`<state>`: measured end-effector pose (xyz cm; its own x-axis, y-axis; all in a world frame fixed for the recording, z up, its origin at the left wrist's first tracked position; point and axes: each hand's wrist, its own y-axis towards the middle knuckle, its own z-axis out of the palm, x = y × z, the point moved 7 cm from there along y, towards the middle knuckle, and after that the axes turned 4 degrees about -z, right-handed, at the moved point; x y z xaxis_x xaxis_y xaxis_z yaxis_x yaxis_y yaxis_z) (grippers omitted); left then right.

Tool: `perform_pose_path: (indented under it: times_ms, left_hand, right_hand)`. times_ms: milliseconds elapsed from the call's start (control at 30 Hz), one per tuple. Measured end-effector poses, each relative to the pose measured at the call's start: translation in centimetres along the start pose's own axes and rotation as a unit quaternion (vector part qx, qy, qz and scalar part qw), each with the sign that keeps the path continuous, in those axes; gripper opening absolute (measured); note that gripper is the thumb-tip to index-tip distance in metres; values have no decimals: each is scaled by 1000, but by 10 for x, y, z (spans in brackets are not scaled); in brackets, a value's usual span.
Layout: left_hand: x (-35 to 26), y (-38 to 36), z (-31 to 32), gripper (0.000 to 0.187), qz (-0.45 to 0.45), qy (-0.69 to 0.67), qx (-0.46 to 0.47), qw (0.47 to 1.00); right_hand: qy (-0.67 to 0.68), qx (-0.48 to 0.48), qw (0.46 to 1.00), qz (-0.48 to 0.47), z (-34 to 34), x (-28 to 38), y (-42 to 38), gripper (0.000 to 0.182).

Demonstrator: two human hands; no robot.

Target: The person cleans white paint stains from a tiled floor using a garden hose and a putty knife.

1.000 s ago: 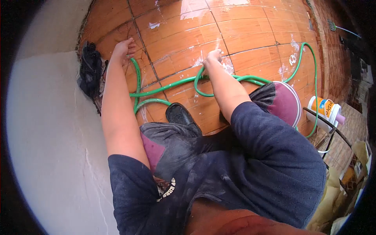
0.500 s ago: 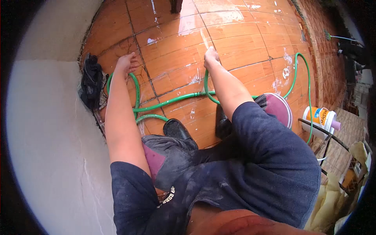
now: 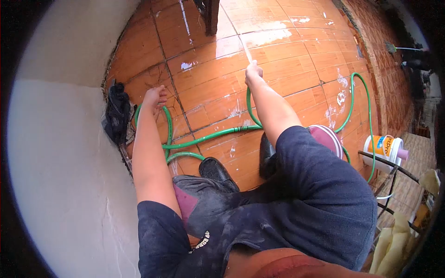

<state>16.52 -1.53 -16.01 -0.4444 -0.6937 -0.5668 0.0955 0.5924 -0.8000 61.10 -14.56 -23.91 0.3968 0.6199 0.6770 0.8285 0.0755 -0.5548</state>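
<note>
My right hand (image 3: 253, 74) is closed around the end of a green garden hose (image 3: 208, 139). A thin whitish stream of water (image 3: 246, 50) shoots from the hand toward the far floor. The hose hangs below the hand and loops over the orange tiles (image 3: 208, 106). My left hand (image 3: 155, 98) hovers near the wall side, above a loop of the hose, fingers loosely bent and apart, holding nothing. A crumpled dark cloth (image 3: 117, 109) lies against the wall beside it.
White paint-like smears (image 3: 187, 66) and wet shine mark the tiles. A dark post (image 3: 211, 18) stands ahead. At right are a white bucket (image 3: 382, 149), a metal frame (image 3: 402, 172) and a green broom (image 3: 391, 47). A pale wall (image 3: 55, 153) runs along the left.
The view has tilted slightly, so things sit lower and more of the dark post shows. My right hand still grips the hose, with water streaming out. My left hand stays empty.
</note>
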Motion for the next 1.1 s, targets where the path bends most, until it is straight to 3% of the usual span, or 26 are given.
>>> perform_pose_path:
  times_ms: [200, 400, 500, 700, 900, 1100]
  left_hand:
    - [-3, -5, 3, 34, 3, -19, 6, 1000]
    - [-4, -11, 3, 34, -25, -16, -3, 1000]
    - [-6, -13, 3, 35, -9, -9, -2, 1000]
    - [-2, -3, 1, 34, -4, -4, -1, 1000]
    - [-8, -15, 3, 33, 4, -17, 1, 1000]
    - [-6, -15, 1, 31, -1, -25, 9, 1000]
  right_hand:
    - [-78, 10, 996, -44, -7, 35, -34, 63]
    - [-23, 30, 998, -41, -2, 45, -27, 62]
    - [19, 43, 999, 8, -2, 42, -22, 64]
    - [53, -29, 998, 8, -33, 53, -39, 62]
    - [26, -31, 999, -28, -35, 67, -44, 64]
    - [-63, 47, 990, -117, -19, 86, -64, 68]
